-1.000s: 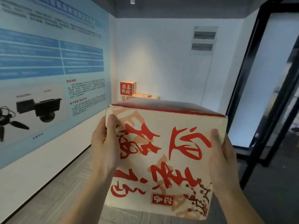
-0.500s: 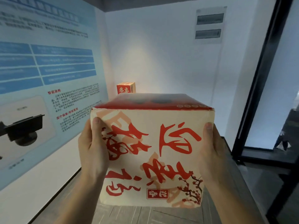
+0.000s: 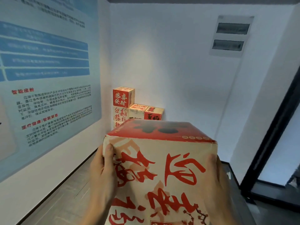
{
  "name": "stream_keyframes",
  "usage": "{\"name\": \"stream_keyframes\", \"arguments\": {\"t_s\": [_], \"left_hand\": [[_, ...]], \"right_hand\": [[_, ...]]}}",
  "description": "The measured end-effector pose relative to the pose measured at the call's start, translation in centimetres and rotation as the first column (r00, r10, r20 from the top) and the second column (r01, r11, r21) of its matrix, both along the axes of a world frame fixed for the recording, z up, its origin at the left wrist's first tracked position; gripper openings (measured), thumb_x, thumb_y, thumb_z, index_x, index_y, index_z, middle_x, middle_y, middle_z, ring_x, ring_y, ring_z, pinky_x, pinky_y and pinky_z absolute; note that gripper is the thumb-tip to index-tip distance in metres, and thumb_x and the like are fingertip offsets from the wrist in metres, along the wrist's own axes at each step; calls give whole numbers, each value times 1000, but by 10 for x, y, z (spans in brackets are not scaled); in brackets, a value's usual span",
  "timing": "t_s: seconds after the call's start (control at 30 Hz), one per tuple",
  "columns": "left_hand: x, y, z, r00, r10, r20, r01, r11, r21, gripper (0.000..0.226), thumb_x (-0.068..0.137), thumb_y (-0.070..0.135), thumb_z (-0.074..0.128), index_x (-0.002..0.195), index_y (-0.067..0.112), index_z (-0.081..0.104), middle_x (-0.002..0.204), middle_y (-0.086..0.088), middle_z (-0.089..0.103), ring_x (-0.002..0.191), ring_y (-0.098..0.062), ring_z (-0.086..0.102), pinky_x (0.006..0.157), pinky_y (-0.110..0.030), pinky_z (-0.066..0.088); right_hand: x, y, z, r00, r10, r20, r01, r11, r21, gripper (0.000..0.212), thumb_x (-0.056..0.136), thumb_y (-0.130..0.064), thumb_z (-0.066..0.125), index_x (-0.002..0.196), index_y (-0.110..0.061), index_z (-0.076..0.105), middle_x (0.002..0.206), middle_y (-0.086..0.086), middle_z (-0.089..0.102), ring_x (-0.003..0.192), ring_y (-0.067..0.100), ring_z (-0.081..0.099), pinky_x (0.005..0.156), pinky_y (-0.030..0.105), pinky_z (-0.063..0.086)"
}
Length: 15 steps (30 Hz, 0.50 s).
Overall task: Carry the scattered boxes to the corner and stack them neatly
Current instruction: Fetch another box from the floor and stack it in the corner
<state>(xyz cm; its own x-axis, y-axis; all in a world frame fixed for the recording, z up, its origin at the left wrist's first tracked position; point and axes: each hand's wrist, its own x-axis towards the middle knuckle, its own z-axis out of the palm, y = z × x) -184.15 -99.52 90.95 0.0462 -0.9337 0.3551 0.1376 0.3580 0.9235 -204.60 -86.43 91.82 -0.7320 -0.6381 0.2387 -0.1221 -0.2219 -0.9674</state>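
Box [image 3: 162, 172] clamped between both hands [image 3: 103, 172]; stacked boxes [image 3: 129, 108] in white-walled corner, grey floor [image 3: 65, 197].

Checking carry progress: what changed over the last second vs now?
The person has walked closer to the corner: the stacked boxes look larger, and more of them show above the carried box. The wall poster has slid past on the left. Nothing taken or let go. Unchanged: left hand and right hand grip the box's two sides, red top up.
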Motion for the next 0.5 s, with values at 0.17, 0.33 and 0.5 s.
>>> {"name": "stream_keyframes", "arguments": {"t_s": [0.17, 0.33, 0.5], "left_hand": [[-52, -126, 4, 998, -35, 56, 37, 999, -37, 58, 97, 68, 36, 125, 29, 68, 106, 23, 74, 100, 1, 69, 86, -27, 51], [-106, -254, -13, 999, 11, 49, -8, 998, -64, 47, 102, 59, 38, 113, 27, 71, 99, 19, 74, 93, -1, 67, 79, -27, 48], [-172, -392, -25, 994, 57, 91, -52, 997, -60, 57, 100, 67, 37, 121, 27, 71, 106, 14, 76, 102, -6, 70, 87, -34, 53]], "right_hand": [[-51, -113, 1, 999, -45, -13, 45, 999, 8, 69, 94, -66, 30, 129, -17, 64, 95, 0, 80, 81, 20, 79, 55, 28, 62], [-102, -247, -20, 997, -68, 34, 67, 998, 16, 58, 98, -65, 31, 117, -23, 66, 85, -4, 79, 73, 15, 78, 49, 22, 57], [-176, -397, -37, 999, -28, 25, 27, 999, 17, 61, 95, -68, 29, 121, -25, 65, 94, -1, 79, 83, 24, 79, 62, 38, 64]]}}
